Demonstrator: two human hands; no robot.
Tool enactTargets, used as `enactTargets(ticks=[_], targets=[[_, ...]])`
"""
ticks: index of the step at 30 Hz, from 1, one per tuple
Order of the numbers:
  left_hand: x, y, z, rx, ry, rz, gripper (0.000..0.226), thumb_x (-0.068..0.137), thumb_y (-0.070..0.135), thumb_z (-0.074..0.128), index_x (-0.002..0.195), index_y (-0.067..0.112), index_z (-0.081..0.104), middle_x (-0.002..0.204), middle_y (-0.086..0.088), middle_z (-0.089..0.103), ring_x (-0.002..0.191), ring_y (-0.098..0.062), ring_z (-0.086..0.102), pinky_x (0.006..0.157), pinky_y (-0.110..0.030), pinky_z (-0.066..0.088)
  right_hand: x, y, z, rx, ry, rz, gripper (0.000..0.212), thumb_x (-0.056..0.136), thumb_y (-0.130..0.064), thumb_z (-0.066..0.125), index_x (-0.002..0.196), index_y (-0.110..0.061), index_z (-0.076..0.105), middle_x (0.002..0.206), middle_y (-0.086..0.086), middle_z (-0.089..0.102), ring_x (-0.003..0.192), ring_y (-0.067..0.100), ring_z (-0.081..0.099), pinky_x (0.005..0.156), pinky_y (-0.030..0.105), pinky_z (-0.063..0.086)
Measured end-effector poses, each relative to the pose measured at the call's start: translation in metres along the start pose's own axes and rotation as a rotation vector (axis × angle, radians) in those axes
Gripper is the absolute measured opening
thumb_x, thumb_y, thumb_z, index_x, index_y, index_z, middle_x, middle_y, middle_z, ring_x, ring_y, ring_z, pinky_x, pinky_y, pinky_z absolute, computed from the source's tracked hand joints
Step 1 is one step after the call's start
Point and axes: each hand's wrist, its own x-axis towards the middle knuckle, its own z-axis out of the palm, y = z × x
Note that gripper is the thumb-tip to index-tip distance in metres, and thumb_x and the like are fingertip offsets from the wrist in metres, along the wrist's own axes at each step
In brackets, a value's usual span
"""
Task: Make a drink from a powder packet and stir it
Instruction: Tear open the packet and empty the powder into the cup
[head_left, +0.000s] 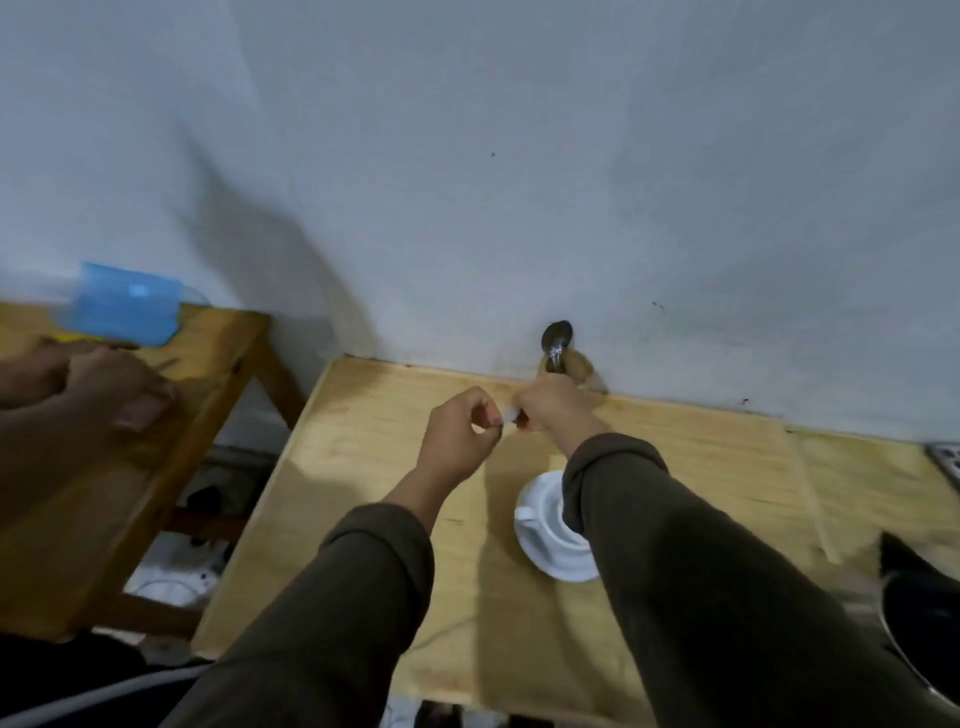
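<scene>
At a pale wooden table (363, 519), a person in dark sleeves works on a powdered drink, with a white cup (543, 512) on its saucer (558, 564) standing nearest the camera and partly hidden under the right forearm. Just beyond the cup, the left hand (457, 439) is closed in a pinch on one end of a small pale packet (508, 415), while the right hand (556, 410) is closed on the other end and also grips a metal spoon (557, 343), its bowl pointing up toward the wall beyond the cup. Both hands sit raised above the table, beyond the cup and close to the wall; the packet lies between their fingertips, too small and blurred to show whether it is torn. The step appears to be opening the packet; the next move likely calls for bringing it back over the cup to tip the powder in, then adding water and stirring. To the cup's far left, another person's hands (93, 384) rest on a second wooden table (197, 353) beside a blue plastic container (124, 309). A dark pan (924, 623) sits at the cup's right.
</scene>
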Motion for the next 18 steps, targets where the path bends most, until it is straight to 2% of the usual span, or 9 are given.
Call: enactTargets(ticks=[1,3,4,6,10,12,14,16,18], targets=[[0.0,0.005,-0.003,0.012,-0.055,0.042,0.019,0.076,0.014,0.074,0.078,0.021,0.056,0.081,0.008,0.062,0.083,-0.01,0.058,0.067,-0.015,0.038,-0.006,-0.003,-0.004,-0.028,0.049,-0.033,0.006,0.085,-0.004,0.057,0.079,-0.007,0.056,0.082,0.011,0.058,0.066,0.021,0.056,0.059,0.026,0.048],[0.0,0.014,-0.011,0.043,-0.147,0.089,0.029,0.067,0.026,0.083,0.083,0.024,0.059,0.097,0.005,0.064,0.092,-0.009,0.057,0.075,-0.015,0.04,-0.018,-0.004,-0.014,-0.06,0.139,-0.102,0.027,0.082,0.0,0.059,0.109,-0.002,0.058,0.102,0.014,0.061,0.085,0.023,0.057,0.068,0.026,0.045],[0.001,0.019,-0.016,0.047,-0.164,0.096,0.035,0.062,0.033,0.086,0.085,0.026,0.061,0.103,0.005,0.063,0.095,-0.009,0.056,0.079,-0.017,0.041,-0.025,-0.005,-0.019,-0.079,0.163,-0.134,0.034,0.081,-0.001,0.062,0.114,-0.003,0.058,0.106,0.013,0.061,0.09,0.023,0.057,0.07,0.024,0.045],[0.003,0.027,-0.024,0.05,-0.141,0.114,0.044,0.06,0.041,0.087,0.094,0.026,0.064,0.111,0.005,0.059,0.102,-0.007,0.055,0.086,-0.019,0.038,-0.038,-0.005,-0.028,-0.128,0.166,-0.186,0.029,0.079,-0.004,0.065,0.109,-0.005,0.062,0.104,0.011,0.062,0.088,0.02,0.055,0.074,0.027,0.048],[0.008,0.043,-0.029,0.029,-0.158,0.135,0.04,0.087,0.037,0.064,0.121,0.017,0.061,0.129,0.001,0.061,0.123,-0.014,0.053,0.096,-0.02,0.035,-0.054,0.0,-0.043,-0.14,0.086,-0.213,0.013,0.076,-0.011,0.071,0.082,-0.015,0.061,0.093,0.009,0.059,0.084,0.025,0.057,0.082,0.039,0.051],[0.01,0.052,-0.024,0.045,-0.22,0.111,0.033,0.093,0.035,0.054,0.119,0.016,0.063,0.125,-0.001,0.066,0.119,-0.018,0.058,0.091,-0.022,0.038,-0.058,0.004,-0.051,-0.08,0.063,-0.213,0.02,0.075,-0.009,0.071,0.071,-0.021,0.056,0.087,0.008,0.058,0.077,0.023,0.055,0.07,0.034,0.049],[0.011,0.061,-0.017,0.117,-0.246,0.122,0.029,0.096,0.033,0.049,0.106,0.013,0.068,0.109,-0.004,0.071,0.103,-0.023,0.062,0.076,-0.024,0.037,-0.063,0.008,-0.058,0.006,0.039,-0.223,0.02,0.078,-0.007,0.069,0.072,-0.019,0.055,0.081,0.007,0.058,0.067,0.017,0.053,0.058,0.026,0.046],[0.01,0.067,-0.01,0.121,-0.235,0.13,0.027,0.096,0.03,0.049,0.093,0.012,0.068,0.093,-0.005,0.069,0.088,-0.021,0.058,0.064,-0.025,0.035,-0.066,0.01,-0.065,0.051,0.034,-0.247,0.014,0.08,-0.008,0.068,0.08,-0.016,0.056,0.076,0.002,0.058,0.064,0.014,0.053,0.054,0.023,0.044],[0.01,0.07,-0.003,0.085,-0.23,0.139,0.022,0.096,0.027,0.051,0.083,0.015,0.065,0.085,-0.004,0.066,0.083,-0.018,0.056,0.064,-0.025,0.036,-0.066,0.014,-0.069,0.061,0.078,-0.289,0.013,0.082,-0.008,0.068,0.078,-0.016,0.058,0.072,-0.001,0.058,0.068,0.016,0.055,0.06,0.026,0.047]])
